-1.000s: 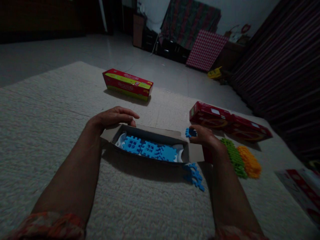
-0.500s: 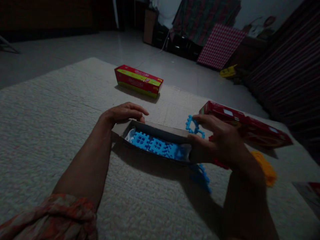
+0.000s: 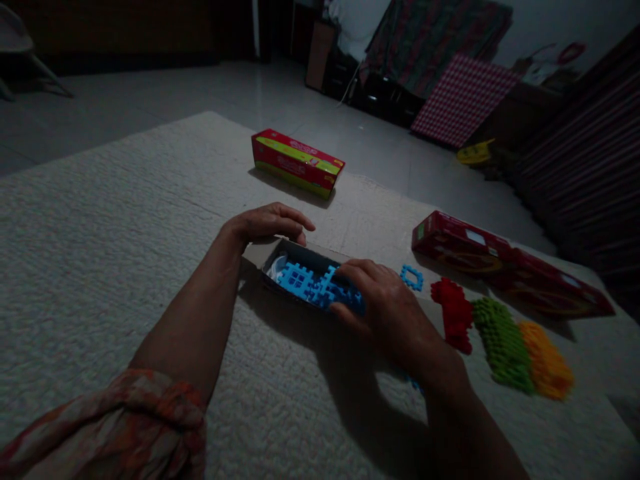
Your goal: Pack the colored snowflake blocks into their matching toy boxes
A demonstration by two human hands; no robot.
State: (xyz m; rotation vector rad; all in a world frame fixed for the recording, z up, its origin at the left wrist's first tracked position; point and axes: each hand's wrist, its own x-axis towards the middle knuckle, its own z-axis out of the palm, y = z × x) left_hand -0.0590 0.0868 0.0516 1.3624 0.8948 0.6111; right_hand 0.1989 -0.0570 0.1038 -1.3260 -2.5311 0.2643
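A small open cardboard box [image 3: 327,252] lies on the quilted mat, with blue interlocking plastic pieces [image 3: 295,279] and some clear plastic wrap inside. My left hand [image 3: 273,221] rests at the far left corner of the box, fingers stretched out and holding nothing. Reaching into the right part of the box, my right hand [image 3: 383,300] has thumb and fingers around a blue interlocking block [image 3: 327,280]. A blue frame-shaped piece [image 3: 412,277] lies on the mat beyond that hand. More blue [image 3: 414,383] shows below my right wrist, mostly hidden.
Red blocks [image 3: 454,313], green blocks [image 3: 503,343] and orange blocks [image 3: 546,360] sit in groups on the right. Behind them lies a long dark red box [image 3: 510,260]. A red and yellow carton [image 3: 297,163] stands farther back on the mat [image 3: 125,220].
My right hand has let go of the blue frame-shaped piece, now on the mat, and moved left into the box onto another blue block. My left hand stays by the box corner.
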